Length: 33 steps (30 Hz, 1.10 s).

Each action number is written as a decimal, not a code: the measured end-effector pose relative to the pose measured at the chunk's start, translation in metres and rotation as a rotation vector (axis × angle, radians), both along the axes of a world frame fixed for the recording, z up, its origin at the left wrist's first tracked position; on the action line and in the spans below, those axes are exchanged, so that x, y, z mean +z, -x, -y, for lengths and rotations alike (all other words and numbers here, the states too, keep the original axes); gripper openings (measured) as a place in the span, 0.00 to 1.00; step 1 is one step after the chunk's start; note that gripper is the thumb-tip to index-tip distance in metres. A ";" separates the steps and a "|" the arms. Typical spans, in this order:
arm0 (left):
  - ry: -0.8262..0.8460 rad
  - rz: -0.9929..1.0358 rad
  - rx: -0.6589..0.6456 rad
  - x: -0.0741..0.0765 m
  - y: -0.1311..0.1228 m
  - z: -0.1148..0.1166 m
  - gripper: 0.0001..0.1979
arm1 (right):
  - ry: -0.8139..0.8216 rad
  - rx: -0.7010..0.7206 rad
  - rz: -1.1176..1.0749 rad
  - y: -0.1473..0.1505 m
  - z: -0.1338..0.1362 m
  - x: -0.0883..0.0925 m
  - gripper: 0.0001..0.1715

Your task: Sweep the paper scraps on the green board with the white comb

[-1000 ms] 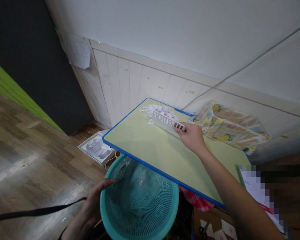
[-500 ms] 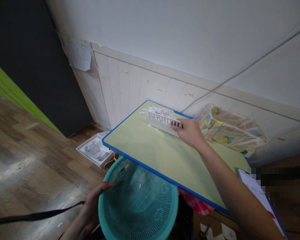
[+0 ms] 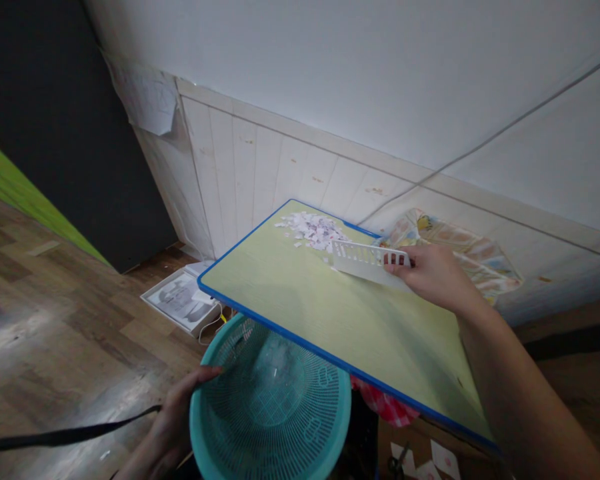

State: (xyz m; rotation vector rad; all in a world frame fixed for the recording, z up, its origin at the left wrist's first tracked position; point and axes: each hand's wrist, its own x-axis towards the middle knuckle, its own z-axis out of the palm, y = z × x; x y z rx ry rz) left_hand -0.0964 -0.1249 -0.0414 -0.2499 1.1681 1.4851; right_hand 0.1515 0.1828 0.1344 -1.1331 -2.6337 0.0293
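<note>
My right hand [image 3: 433, 273] grips one end of a flat white plastic piece with a row of slots [image 3: 367, 263], held on edge over the table. Just left of it, a heap of small white paper scraps [image 3: 315, 229] lies on the pale green tabletop [image 3: 280, 287] with a blue rim. My left hand [image 3: 180, 407] clasps the rim of a teal mesh plastic basket [image 3: 325, 407], its thumb over the edge. Tucked under the table's near edge, the basket has some clear, plastic-looking material [image 3: 275, 360] at the bottom.
A patterned cloth or bag [image 3: 460, 247] rests at the table's back right against the panelled wall [image 3: 270, 160]. On the floor at left is an open white box [image 3: 180, 300]. Below the table are scissors [image 3: 397, 463], paper cards [image 3: 445, 459] and red checked fabric [image 3: 390, 403].
My right hand and the white slotted piece have shifted right, away from the heap, uncovering more paper scraps. My left hand still holds the basket.
</note>
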 end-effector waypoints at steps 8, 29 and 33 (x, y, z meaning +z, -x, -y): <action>0.004 0.031 0.000 -0.004 0.002 0.003 0.05 | 0.016 -0.044 -0.198 0.063 -0.018 -0.021 0.12; 0.001 0.109 0.032 -0.005 0.002 0.003 0.09 | 0.004 0.079 -0.013 0.089 -0.006 -0.017 0.10; -0.005 0.034 0.013 -0.005 0.002 0.004 0.07 | 0.059 0.182 -0.004 0.068 0.001 -0.004 0.11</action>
